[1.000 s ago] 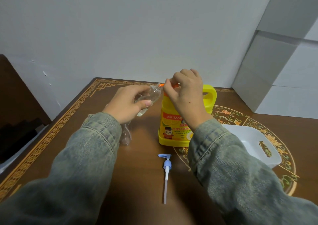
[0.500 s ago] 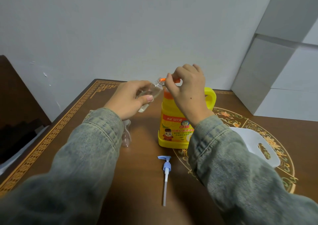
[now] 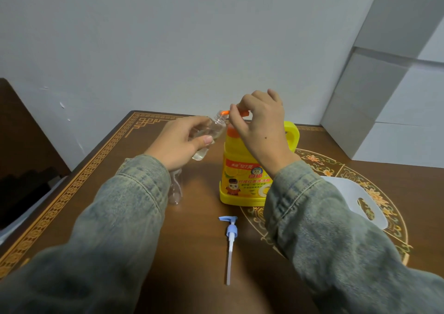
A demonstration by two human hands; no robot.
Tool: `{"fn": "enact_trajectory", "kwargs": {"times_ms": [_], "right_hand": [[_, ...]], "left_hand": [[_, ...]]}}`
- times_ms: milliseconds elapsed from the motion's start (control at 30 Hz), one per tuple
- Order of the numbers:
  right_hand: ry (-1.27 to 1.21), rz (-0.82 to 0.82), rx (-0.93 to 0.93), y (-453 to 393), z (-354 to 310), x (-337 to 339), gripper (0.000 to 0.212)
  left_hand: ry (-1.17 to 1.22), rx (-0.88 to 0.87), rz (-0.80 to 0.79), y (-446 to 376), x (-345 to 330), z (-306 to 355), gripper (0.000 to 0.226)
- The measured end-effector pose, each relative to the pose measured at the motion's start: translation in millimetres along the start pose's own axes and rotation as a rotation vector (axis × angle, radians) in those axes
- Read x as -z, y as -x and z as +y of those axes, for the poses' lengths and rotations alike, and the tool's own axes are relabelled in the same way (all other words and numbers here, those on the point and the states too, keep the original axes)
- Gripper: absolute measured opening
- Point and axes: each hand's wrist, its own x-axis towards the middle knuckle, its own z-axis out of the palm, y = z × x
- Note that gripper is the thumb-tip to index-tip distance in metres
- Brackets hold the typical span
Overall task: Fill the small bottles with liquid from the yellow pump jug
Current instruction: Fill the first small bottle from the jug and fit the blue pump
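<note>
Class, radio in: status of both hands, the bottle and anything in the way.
Left hand grips tilted bottle at orange spout. Right hand on jug pump head. Spare blue pump lying loose, not blocking.

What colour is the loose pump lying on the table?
Blue head, white tube; head view.

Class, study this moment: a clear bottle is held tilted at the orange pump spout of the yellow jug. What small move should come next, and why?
Probably press the orange pump head down. The right hand grips it atop the yellow jug, and the left hand holds the small bottle with its mouth at the spout, so a stroke should send liquid in.
</note>
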Motion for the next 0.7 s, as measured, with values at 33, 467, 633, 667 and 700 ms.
{"fn": "enact_trajectory", "kwargs": {"times_ms": [33, 467, 633, 667, 700], "right_hand": [[0.005, -0.004, 0.000, -1.1, -0.7, 1.4, 0.026], [0.023, -0.020, -0.027, 2.5, -5.0, 3.8, 0.025], [0.025, -0.019, -0.026, 2.8, -5.5, 4.9, 0.025], [0.025, -0.021, -0.026, 2.9, -5.5, 4.9, 0.025], [0.024, -0.024, -0.026, 2.8, -5.3, 5.0, 0.025]], "left_hand": [[0.004, -0.005, 0.003, -0.7, 0.9, 1.2, 0.043], [0.071, -0.013, -0.034, -1.8, 0.6, -3.0, 0.033], [0.089, -0.016, -0.036, -3.0, -0.7, -5.0, 0.033], [0.087, -0.016, -0.038, -3.1, -1.0, -4.4, 0.033], [0.088, -0.019, -0.040, -3.3, -1.4, -4.4, 0.034]]}}
